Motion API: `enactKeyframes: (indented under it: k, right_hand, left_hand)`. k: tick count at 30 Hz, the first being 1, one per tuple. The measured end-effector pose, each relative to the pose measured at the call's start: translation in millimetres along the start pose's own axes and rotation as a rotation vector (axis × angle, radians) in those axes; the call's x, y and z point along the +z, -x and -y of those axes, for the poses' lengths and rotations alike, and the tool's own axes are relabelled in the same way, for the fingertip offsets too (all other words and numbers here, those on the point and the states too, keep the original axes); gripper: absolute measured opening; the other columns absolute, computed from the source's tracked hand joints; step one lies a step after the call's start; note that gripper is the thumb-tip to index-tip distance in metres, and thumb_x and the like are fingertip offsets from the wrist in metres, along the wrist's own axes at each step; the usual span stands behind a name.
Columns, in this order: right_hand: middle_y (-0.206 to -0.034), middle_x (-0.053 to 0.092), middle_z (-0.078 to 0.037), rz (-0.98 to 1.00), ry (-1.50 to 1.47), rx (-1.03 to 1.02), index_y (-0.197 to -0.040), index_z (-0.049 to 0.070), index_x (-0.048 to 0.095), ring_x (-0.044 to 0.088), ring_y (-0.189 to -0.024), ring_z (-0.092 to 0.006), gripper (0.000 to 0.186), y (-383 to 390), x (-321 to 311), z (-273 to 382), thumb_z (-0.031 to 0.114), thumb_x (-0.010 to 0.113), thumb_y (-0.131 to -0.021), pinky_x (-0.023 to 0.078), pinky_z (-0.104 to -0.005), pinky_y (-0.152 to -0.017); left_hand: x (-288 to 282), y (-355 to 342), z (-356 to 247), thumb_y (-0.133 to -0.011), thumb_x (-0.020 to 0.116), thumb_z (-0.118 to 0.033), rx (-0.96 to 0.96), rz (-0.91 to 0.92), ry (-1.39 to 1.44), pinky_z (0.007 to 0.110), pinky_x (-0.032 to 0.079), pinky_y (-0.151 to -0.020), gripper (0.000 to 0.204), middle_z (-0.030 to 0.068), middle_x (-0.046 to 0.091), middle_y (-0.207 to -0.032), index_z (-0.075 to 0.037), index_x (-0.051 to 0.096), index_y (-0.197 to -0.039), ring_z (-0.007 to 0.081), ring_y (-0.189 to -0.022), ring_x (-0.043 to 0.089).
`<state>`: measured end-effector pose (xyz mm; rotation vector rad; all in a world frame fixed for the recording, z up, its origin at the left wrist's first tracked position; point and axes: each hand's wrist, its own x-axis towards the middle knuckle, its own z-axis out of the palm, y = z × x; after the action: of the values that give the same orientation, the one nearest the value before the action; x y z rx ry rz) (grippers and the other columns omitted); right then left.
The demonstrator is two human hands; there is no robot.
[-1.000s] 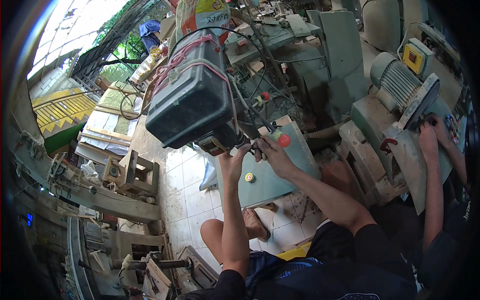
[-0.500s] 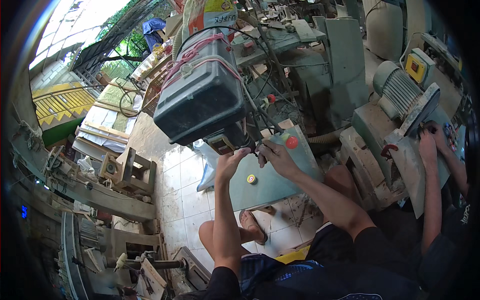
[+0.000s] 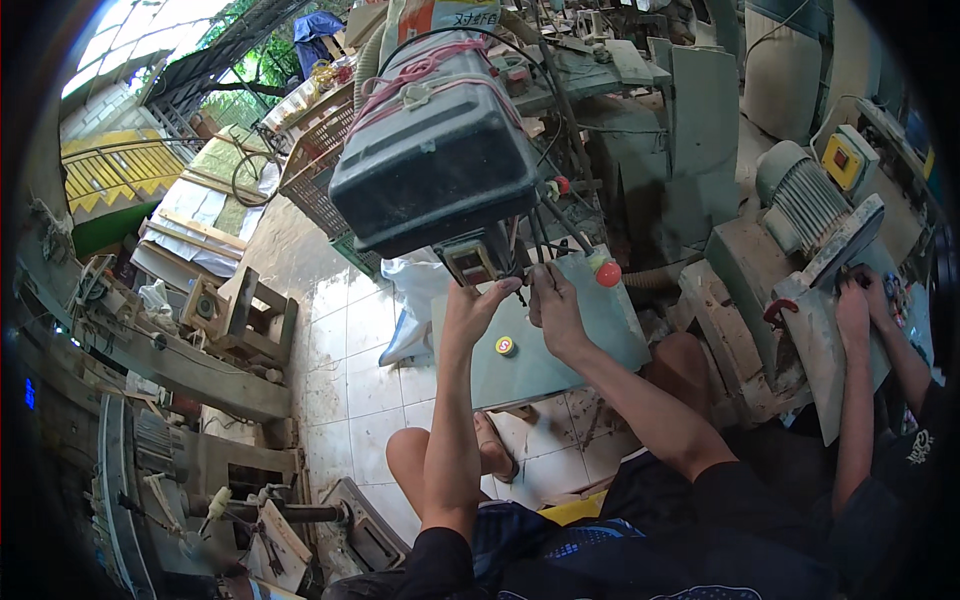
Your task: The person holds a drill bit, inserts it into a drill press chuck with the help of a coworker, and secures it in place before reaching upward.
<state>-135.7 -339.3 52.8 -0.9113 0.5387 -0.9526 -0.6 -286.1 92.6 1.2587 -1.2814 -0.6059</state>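
Beneath the dark-grey boxy plastic drill head [image 3: 440, 150], the left hand [image 3: 470, 315] and right hand [image 3: 556, 312] crowd a slim dark metal bit [image 3: 521, 297] (whether pinching it, I cannot tell); a slipping grip could nick them.

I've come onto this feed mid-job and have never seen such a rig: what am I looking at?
There is one view, from the left of two fisheye cameras worn on a person's head, looking down; straight edges bend. There is no robot, only the person's bare left hand and bare right hand, close together below a dark box-shaped machine housing. Whether either grip holds something is too small to tell. Lower down, a small round yellow-rimmed object lies on a flat grey-green tabletop. At far right, another person's hands are busy too.
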Motion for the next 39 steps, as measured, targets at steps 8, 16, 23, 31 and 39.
enactKeyframes:
  k: [8,16,23,31,39]
  right_hand:
    - [-0.052,0.032,0.004,0.094,-0.412,0.317,-0.087,0.013,0.049,0.024,-0.04,-0.0083,0.027,-4.1,-5.7,22.0,0.035,0.045,-0.102,0.021,-0.0276,-0.041]
    - [-0.057,0.041,0.002,-0.032,-0.044,-0.103,-0.093,0.009,0.051,0.038,-0.046,-0.008,0.029,12.2,-11.9,7.0,0.034,0.041,-0.104,0.035,-0.024,-0.053]
    - [-0.065,0.047,0.0,0.232,0.067,-0.134,-0.095,0.006,0.052,0.046,-0.057,-0.0078,0.03,6.8,-34.2,10.3,0.031,0.038,-0.105,0.037,-0.0233,-0.055]
    - [-0.068,0.047,0.0,0.263,0.098,-0.069,-0.095,0.006,0.052,0.045,-0.057,-0.0084,0.028,7.1,-39.5,19.4,0.031,0.041,-0.104,0.038,-0.0235,-0.057]
    - [-0.077,0.051,-0.001,0.418,0.093,-0.158,-0.098,0.007,0.051,0.049,-0.068,-0.0084,0.024,3.3,-43.4,14.0,0.028,0.042,-0.104,0.041,-0.0238,-0.065]
  left_hand:
    - [-5.7,-1.1,8.4,-0.084,0.071,-0.012,-0.066,0.078,-0.109,0.031,0.05,-0.082,0.033,0.008,0.067,-0.099,0.005,0.06,-0.11,0.0153,-0.09,0.062]
    - [2.0,-2.5,19.9,-0.085,0.067,-0.024,-0.106,0.093,0.2,0.031,0.043,-0.096,0.037,0.0043,0.066,-0.109,-0.001,0.066,-0.115,0.0142,-0.104,0.059]
    - [27.7,5.0,13.8,-0.081,0.073,-0.012,-0.168,-0.179,0.172,0.033,0.045,-0.092,0.036,0.0082,0.067,-0.107,0.001,0.064,-0.113,0.0191,-0.102,0.06]
    - [38.8,15.4,10.9,-0.086,0.069,-0.015,0.14,-0.401,-0.255,0.029,0.043,-0.08,0.026,0.0086,0.063,-0.094,0.005,0.063,-0.101,0.0166,-0.087,0.056]
    - [28.4,6.3,-6.4,-0.081,0.071,-0.011,-0.002,-0.162,-0.123,0.028,0.048,-0.073,0.02,0.0072,0.069,-0.087,0.004,0.067,-0.095,0.0129,-0.079,0.061]
